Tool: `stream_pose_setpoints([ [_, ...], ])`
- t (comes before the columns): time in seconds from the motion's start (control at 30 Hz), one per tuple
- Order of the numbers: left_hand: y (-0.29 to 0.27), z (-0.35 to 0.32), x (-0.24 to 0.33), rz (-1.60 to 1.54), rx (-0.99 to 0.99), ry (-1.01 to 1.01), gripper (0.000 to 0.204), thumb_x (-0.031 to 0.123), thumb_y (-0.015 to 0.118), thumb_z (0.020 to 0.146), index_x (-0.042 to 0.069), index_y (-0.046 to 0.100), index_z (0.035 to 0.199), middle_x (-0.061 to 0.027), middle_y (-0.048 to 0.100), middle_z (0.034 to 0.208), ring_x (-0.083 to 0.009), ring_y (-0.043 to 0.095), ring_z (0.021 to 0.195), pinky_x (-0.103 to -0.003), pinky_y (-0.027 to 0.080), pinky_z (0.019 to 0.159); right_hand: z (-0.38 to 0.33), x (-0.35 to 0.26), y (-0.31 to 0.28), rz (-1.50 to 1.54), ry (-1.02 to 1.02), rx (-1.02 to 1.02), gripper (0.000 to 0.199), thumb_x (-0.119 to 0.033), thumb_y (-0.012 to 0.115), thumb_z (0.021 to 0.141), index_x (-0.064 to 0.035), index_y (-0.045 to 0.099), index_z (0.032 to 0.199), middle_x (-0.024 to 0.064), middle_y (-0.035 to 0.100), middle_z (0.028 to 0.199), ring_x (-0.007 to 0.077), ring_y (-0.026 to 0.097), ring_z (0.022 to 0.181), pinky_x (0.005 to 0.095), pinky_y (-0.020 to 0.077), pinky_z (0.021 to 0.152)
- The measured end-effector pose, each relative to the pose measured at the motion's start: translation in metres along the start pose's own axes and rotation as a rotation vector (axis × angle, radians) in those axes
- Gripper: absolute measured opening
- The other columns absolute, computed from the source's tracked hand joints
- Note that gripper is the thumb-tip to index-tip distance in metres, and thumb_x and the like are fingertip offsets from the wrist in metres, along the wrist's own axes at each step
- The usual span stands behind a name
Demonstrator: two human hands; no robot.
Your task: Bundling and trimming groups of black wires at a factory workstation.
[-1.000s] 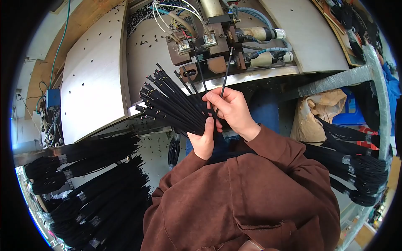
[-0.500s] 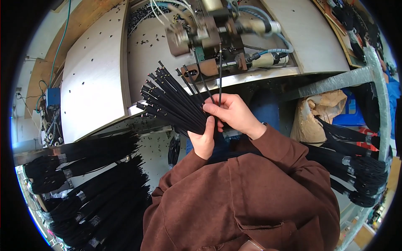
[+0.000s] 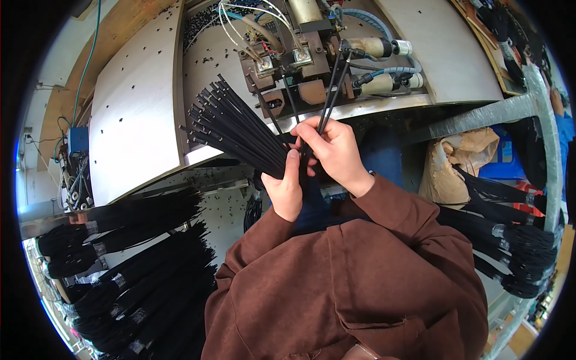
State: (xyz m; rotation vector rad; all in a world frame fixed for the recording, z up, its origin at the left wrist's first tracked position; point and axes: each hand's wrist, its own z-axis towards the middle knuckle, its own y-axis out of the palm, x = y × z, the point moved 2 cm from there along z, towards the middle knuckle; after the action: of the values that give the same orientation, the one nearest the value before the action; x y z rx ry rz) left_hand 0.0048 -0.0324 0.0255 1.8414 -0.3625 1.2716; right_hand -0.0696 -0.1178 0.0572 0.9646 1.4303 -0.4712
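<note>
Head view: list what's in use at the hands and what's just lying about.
Apparently in use:
Thin black cords, held in the left hand and right hand
Brown metal machine beyond them

Apparently just lying about:
Crumpled tan paper sack
Blue plastic object beside it
Tiny black pieces scattered left of the machine

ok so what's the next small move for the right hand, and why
Probably guide the middle cord to the machine with the right hand: its tip points there, two other cords lean rightward, and the left hand holds the bundle.
</note>
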Motion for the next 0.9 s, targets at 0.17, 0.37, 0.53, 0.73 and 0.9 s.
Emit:
stream_pose_setpoints([
  [0.17,0.003,0.006,0.001,0.012,-0.006,0.018,0.015,0.007,0.051,0.089,-0.004,0.056,0.097,-0.0078,0.059,0.078,-0.0136,0.058,0.061,-0.023,0.046,0.05,0.009,0.002,0.0,0.011,0.006,0.006,0.019,-0.017,0.055,0.089,0.0002,0.061,0.086,0.0015,0.057,0.068,0.005,0.049,0.047,0.0187,0.0387,0.038],
  [0.37,0.005,0.011,0.002,0.007,0.006,0.038,0.016,0.007,0.051,0.089,-0.004,0.056,0.098,-0.008,0.06,0.077,-0.0131,0.058,0.061,-0.022,0.046,0.05,0.015,0.002,0.002,0.013,0.002,0.006,0.019,-0.018,0.055,0.089,-0.0003,0.061,0.086,0.0005,0.056,0.067,0.0048,0.047,0.046,0.0186,0.0375,0.037],
  [0.53,0.006,0.01,0.002,-0.005,0.004,0.041,0.014,0.007,0.051,0.089,-0.004,0.055,0.097,-0.0076,0.059,0.076,-0.0131,0.057,0.06,-0.022,0.046,0.05,0.015,0.0,0.001,0.049,0.052,-0.008,0.018,-0.018,0.055,0.088,-0.0004,0.061,0.086,0.0003,0.057,0.068,0.0045,0.048,0.046,0.0186,0.0368,0.037],
  [0.73,0.002,0.003,-0.005,0.01,-0.054,0.048,0.01,0.003,0.052,0.087,-0.002,0.054,0.095,-0.0071,0.059,0.077,-0.0128,0.056,0.059,-0.023,0.046,0.05,0.009,-0.001,0.0,-0.091,0.078,-0.103,0.016,-0.016,0.057,0.088,-0.0006,0.061,0.089,0.0,0.057,0.067,0.0042,0.049,0.047,0.0187,0.0363,0.037],
  [0.9,0.009,-0.004,0.0,0.025,-0.003,0.09,0.009,0.002,0.052,0.086,-0.002,0.053,0.094,-0.0074,0.058,0.079,-0.0131,0.057,0.06,-0.023,0.048,0.051,-0.003,0.003,-0.002,-0.062,-0.019,0.049,0.016,-0.017,0.058,0.087,-0.0012,0.06,0.089,0.0,0.057,0.066,0.0041,0.049,0.048,0.0187,0.0366,0.037],
])
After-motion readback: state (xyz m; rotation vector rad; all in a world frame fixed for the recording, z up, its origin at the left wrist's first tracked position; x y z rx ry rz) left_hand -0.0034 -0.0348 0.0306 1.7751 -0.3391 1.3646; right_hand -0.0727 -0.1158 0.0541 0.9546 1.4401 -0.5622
